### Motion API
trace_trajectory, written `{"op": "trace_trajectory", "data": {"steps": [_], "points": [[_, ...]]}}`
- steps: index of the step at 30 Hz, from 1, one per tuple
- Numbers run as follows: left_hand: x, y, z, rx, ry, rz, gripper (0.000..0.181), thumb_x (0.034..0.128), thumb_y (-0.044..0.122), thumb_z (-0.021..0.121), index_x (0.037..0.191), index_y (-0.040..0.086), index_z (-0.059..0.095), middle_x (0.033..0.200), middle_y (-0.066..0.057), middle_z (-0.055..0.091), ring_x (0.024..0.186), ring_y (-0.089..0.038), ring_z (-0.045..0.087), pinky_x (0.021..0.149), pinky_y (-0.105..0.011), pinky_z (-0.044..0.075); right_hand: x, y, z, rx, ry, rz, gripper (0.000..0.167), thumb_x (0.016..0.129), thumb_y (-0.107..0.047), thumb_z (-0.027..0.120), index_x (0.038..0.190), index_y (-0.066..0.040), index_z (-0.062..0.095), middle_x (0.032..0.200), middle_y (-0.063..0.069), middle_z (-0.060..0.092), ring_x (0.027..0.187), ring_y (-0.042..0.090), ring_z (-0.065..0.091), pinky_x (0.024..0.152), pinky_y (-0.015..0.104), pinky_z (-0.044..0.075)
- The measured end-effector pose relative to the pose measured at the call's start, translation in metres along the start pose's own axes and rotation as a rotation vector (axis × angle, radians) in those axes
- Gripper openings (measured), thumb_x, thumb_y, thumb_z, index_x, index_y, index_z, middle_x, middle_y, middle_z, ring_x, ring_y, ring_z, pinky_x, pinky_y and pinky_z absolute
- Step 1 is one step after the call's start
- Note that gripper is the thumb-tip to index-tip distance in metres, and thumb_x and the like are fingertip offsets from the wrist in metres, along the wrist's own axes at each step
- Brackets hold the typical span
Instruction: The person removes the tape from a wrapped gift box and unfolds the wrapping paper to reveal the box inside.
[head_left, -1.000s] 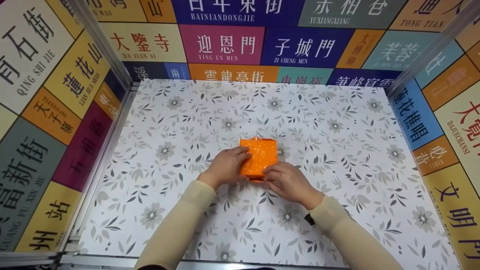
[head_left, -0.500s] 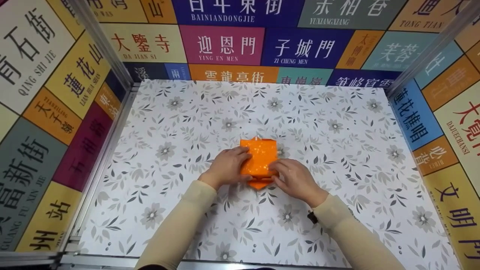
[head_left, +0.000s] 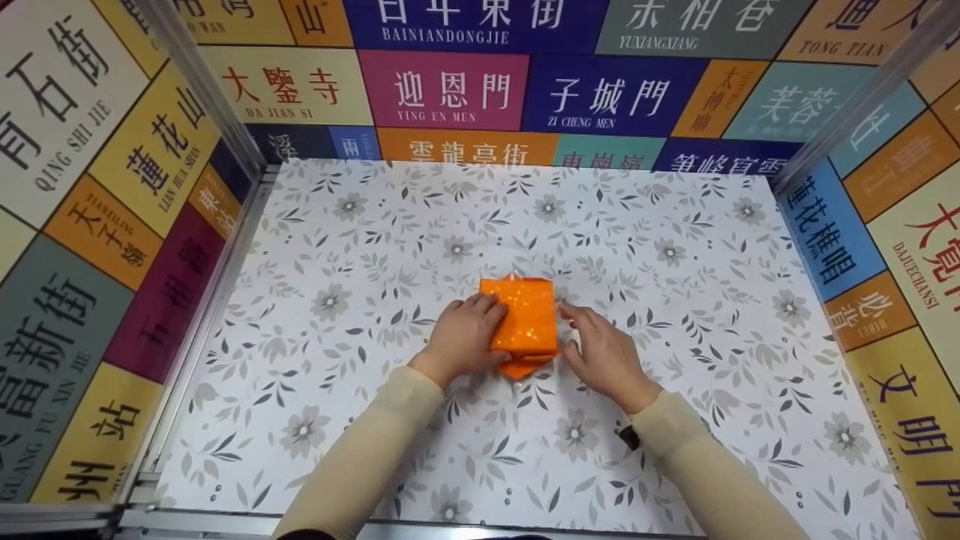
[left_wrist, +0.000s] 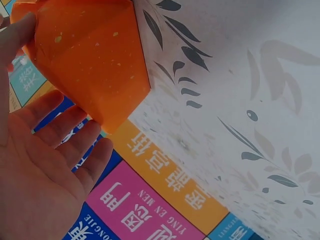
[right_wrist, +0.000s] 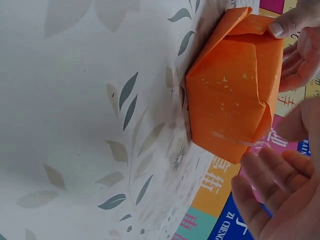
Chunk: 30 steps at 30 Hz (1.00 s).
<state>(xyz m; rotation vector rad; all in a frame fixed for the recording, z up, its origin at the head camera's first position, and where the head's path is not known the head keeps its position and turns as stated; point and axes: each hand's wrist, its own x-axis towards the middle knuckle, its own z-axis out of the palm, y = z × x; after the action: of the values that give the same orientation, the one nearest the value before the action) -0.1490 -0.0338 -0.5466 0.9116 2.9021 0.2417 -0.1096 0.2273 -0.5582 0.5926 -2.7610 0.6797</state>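
A gold-flecked orange box of folded paper [head_left: 523, 319] stands on the patterned surface, with a pointed flap sticking out at its near side. At its left side my left hand [head_left: 463, 337] holds it, fingers against the upper left part and thumb at the near left corner. The right wrist view shows that thumb [right_wrist: 276, 29] on a folded edge. To the right of the box is my right hand [head_left: 606, 358], fingers loosely bent with nothing between them. Its fingertips [right_wrist: 248, 160] are close beside the box; whether they touch cannot be told.
A white surface [head_left: 360, 255] printed with grey flowers and leaves lies under everything. Colourful panels [head_left: 450, 90] with Chinese lettering wall it in at the back and both sides. Metal rails [head_left: 225, 300] run along the edges.
My right hand has let go of the near right corner and moved a little right. The pointed flap has come out at the near side. My left hand has shifted slightly onto the box.
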Motion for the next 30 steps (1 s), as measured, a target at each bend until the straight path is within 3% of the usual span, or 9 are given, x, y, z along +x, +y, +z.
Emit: {"op": "trace_trajectory", "data": {"steps": [5, 10, 21, 30], "points": [[0.000, -0.001, 0.001, 0.006, -0.004, -0.002, 0.078, 0.0865, 0.060, 0.067, 0.147, 0.014, 0.048, 0.153, -0.011, 0.042, 0.138, -0.031, 0.040, 0.112, -0.049, 0.032, 0.005, 0.000, 0.001, 0.024, -0.078, 0.185, 0.025, 0.093, -0.022, 0.066, 0.116, -0.014, 0.070, 0.098, -0.001, 0.072, 0.083, 0.020, 0.066, 0.066, 0.043, 0.052], [-0.001, -0.003, 0.003, -0.027, 0.001, 0.004, 0.077, 0.0869, 0.059, 0.067, 0.147, 0.014, 0.049, 0.153, -0.010, 0.041, 0.139, -0.030, 0.038, 0.113, -0.049, 0.031, 0.008, 0.001, 0.005, 0.077, -0.173, 0.277, 0.024, 0.095, -0.029, 0.063, 0.112, -0.015, 0.071, 0.096, -0.001, 0.073, 0.085, 0.020, 0.068, 0.072, 0.045, 0.053], [-0.001, -0.009, 0.003, -0.082, 0.026, 0.007, 0.074, 0.0858, 0.059, 0.069, 0.144, 0.016, 0.052, 0.151, -0.007, 0.044, 0.138, -0.025, 0.040, 0.112, -0.047, 0.032, 0.011, 0.003, 0.006, 0.242, -0.183, 0.332, 0.032, 0.097, -0.026, 0.063, 0.126, -0.014, 0.063, 0.101, 0.000, 0.071, 0.086, 0.018, 0.068, 0.077, 0.041, 0.054], [-0.003, -0.012, 0.004, -0.086, 0.027, 0.016, 0.075, 0.0856, 0.059, 0.069, 0.145, 0.015, 0.051, 0.152, -0.007, 0.043, 0.137, -0.025, 0.041, 0.111, -0.047, 0.033, 0.012, 0.003, 0.008, 0.263, -0.168, 0.296, 0.033, 0.093, -0.021, 0.066, 0.126, -0.015, 0.065, 0.102, 0.000, 0.071, 0.088, 0.018, 0.069, 0.078, 0.042, 0.056]]}}
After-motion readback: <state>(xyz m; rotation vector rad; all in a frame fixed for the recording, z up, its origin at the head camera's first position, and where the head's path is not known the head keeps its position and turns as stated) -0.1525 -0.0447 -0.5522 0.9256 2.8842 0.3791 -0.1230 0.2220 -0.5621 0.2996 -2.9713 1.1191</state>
